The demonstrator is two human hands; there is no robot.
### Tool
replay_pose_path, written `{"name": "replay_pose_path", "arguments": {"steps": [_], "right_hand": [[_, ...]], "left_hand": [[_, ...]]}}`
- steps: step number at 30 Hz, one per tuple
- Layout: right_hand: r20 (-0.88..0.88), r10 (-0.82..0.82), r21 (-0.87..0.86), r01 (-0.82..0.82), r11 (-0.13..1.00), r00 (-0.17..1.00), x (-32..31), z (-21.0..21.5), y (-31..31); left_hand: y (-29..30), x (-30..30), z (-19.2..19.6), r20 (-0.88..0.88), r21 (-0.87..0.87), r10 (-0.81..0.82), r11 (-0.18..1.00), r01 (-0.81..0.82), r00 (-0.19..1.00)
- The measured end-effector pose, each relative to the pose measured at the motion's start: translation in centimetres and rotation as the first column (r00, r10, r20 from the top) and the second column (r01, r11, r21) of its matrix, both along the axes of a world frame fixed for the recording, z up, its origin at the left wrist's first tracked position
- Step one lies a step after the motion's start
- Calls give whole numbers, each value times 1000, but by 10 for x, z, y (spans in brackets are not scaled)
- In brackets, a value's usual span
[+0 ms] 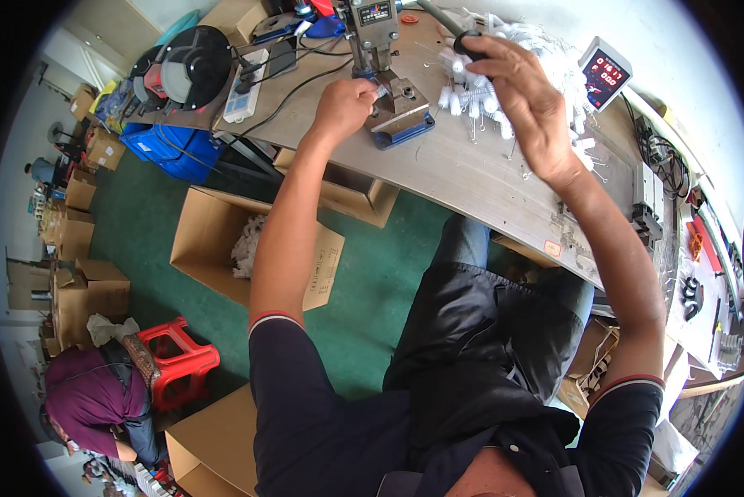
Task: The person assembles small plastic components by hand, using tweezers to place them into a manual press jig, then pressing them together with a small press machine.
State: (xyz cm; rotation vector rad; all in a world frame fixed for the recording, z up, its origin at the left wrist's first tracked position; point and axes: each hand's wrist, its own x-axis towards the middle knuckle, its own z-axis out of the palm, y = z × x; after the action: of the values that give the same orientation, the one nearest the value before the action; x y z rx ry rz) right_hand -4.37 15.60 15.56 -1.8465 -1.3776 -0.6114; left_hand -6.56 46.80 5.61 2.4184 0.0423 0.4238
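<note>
Right hand at one o'clock grips the lever's knob! Left hand, twelve o'clock, curls by the press, hold unclear.

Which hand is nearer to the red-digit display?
Right. The right hand is at the black lever knob, left of the red-digit display; the left hand is farther left, beside the press base.

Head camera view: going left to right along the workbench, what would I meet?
Grinder, white power strip, left fingers, metal press base, lever, right fingers, display with red digits.
</note>
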Motion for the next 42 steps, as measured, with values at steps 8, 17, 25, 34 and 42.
{"name": "replay_pose_path", "arguments": {"steps": [8,17,25,34,42], "right_hand": [[-145,34,172,-8,985,989,-6,-67,23],[-170,40,278,9,961,985,11,-104,36],[-81,-29,241,48,969,996,10,-116,41],[-139,-23,165,46,985,990,2,-100,29],[-59,-71,173,80,982,996,4,-110,28]], "left_hand": [[1,0,9,-64,-30,-17,999,15,998],[-2,3,8,-44,-73,-33,997,30,999],[-1,1,4,-98,-138,26,990,-39,995],[5,2,6,-166,-102,24,994,-41,986],[6,-1,-2,-46,-75,36,996,-39,998]]}}
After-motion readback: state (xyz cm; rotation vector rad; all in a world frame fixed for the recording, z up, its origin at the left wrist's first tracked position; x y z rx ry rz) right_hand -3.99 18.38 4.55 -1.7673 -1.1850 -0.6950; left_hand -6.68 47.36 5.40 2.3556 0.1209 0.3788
